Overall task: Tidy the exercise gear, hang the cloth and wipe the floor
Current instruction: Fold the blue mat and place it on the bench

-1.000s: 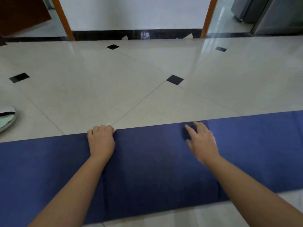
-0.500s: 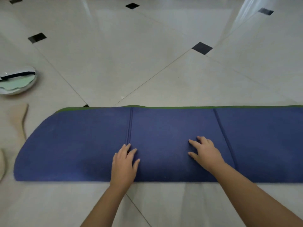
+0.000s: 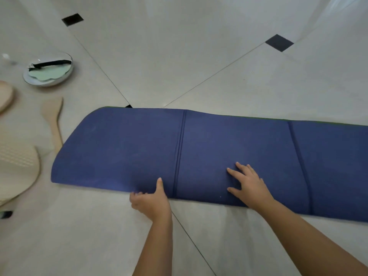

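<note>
With the blue mat [image 3: 219,156] folded flat on the tiled floor [image 3: 179,56], my left hand [image 3: 151,202] pinches its near edge while my right hand [image 3: 249,184] presses spread-fingered, so I should fold evenly, keeping edges aligned.

Both bare forearms reach forward from the lower edge of view. The left hand [image 3: 151,202] curls its fingers under the near edge of the folded blue exercise mat [image 3: 127,144], thumb on top. The right hand [image 3: 250,185] lies flat, fingers spread, palm down near that same edge.
</note>
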`<state>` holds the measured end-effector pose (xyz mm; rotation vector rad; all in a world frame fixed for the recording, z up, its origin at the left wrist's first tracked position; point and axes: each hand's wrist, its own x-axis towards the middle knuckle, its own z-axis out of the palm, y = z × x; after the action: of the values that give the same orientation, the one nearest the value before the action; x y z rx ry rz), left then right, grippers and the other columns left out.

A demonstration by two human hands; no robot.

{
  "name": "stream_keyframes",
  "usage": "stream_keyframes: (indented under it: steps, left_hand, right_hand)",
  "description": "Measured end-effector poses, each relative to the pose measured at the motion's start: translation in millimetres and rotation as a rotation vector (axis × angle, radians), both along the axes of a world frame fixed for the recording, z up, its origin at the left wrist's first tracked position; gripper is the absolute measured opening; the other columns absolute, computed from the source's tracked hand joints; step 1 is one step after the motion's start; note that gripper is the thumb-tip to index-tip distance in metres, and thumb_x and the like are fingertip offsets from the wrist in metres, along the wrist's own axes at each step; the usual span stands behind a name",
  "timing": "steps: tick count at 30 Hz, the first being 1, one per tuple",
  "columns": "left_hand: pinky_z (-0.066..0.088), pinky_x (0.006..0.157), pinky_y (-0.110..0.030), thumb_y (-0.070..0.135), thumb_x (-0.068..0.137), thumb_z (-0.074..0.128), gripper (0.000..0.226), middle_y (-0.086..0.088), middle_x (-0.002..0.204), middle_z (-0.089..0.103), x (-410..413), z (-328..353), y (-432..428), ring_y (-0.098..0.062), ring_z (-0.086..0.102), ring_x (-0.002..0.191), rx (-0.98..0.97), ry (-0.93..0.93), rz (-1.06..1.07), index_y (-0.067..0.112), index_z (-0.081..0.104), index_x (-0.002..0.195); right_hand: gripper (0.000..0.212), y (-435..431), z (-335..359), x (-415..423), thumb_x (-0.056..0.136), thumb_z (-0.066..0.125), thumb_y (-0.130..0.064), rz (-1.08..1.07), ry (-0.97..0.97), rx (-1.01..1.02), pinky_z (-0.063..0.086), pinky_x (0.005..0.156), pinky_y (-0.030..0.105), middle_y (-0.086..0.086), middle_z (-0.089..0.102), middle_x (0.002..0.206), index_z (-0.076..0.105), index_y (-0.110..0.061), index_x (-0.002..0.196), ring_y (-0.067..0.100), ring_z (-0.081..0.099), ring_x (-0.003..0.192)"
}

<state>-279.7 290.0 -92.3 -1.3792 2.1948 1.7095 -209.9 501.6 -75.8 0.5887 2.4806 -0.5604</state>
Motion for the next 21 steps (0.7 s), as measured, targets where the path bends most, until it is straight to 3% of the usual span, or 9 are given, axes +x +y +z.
stream_keyframes:
  steps: [3,6,9,12,16,19,21]
  left_hand:
    - [0.047,0.094,-0.046,0.028,0.07,0.079,0.089,-0.022,0.137,0.041,-11,-4,-2,-0.041,0.052,0.116,0.084,-0.177,0.16,0.0,0.028,0.137]
    - [0.046,0.094,-0.034,0.016,0.075,0.076,0.077,-0.01,0.137,0.047,-19,-5,-3,-0.029,0.054,0.116,0.25,0.014,0.227,0.004,0.032,0.137]
    - [0.047,0.096,-0.035,0.0,0.078,0.07,0.066,0.001,0.128,0.052,-23,5,-5,-0.016,0.055,0.109,0.416,0.213,0.223,0.012,0.038,0.134]
    - [0.045,0.101,-0.037,-0.001,0.083,0.064,0.06,0.007,0.126,0.051,-16,22,-5,-0.013,0.055,0.111,0.395,0.312,0.068,0.021,0.039,0.132]
    - [0.04,0.093,-0.018,-0.003,0.089,0.053,0.052,0.01,0.121,0.048,-8,55,12,-0.008,0.05,0.109,0.16,0.49,-0.27,0.016,0.036,0.134]
    - [0.037,0.083,-0.006,-0.001,0.091,0.048,0.039,0.013,0.109,0.05,-4,77,35,-0.008,0.049,0.104,-0.013,0.549,-0.579,0.016,0.043,0.127]
    - [0.04,0.089,-0.014,0.004,0.093,0.046,0.04,0.012,0.115,0.052,2,86,50,-0.008,0.051,0.106,-0.074,0.557,-0.772,0.019,0.044,0.13]
  right_hand:
    - [0.063,-1,-8,-4,0.091,0.053,-0.038,-0.025,-0.02,-0.009,0.018,0.113,0.056,-0.008,0.004,0.158,0.023,-0.035,0.145,0.021,-0.001,0.147]
    - [0.061,-4,-17,-5,0.089,0.056,-0.037,-0.049,0.009,0.015,0.021,0.112,0.058,-0.005,0.008,0.157,0.028,-0.035,0.143,0.021,0.001,0.146]
    - [0.061,-3,-21,-2,0.088,0.058,-0.037,-0.069,0.05,0.017,0.024,0.112,0.056,-0.006,0.01,0.156,0.03,-0.036,0.142,0.02,0.001,0.146]
    - [0.06,3,-24,0,0.087,0.059,-0.037,-0.078,0.089,-0.026,0.028,0.111,0.053,-0.008,0.012,0.156,0.033,-0.036,0.141,0.019,0.003,0.145]
    - [0.051,11,-20,1,0.087,0.061,-0.031,-0.176,0.148,-0.215,0.019,0.116,0.048,-0.008,0.022,0.154,0.045,-0.032,0.135,0.018,0.007,0.146]
    - [0.045,17,-4,6,0.088,0.061,-0.022,-0.385,0.292,-0.49,0.03,0.108,0.028,-0.004,0.046,0.14,0.05,-0.024,0.132,0.016,0.033,0.137]
    - [0.043,23,12,15,0.088,0.06,-0.017,-0.558,0.413,-0.644,0.04,0.096,0.023,-0.002,0.054,0.129,0.052,-0.018,0.13,0.012,0.051,0.12]
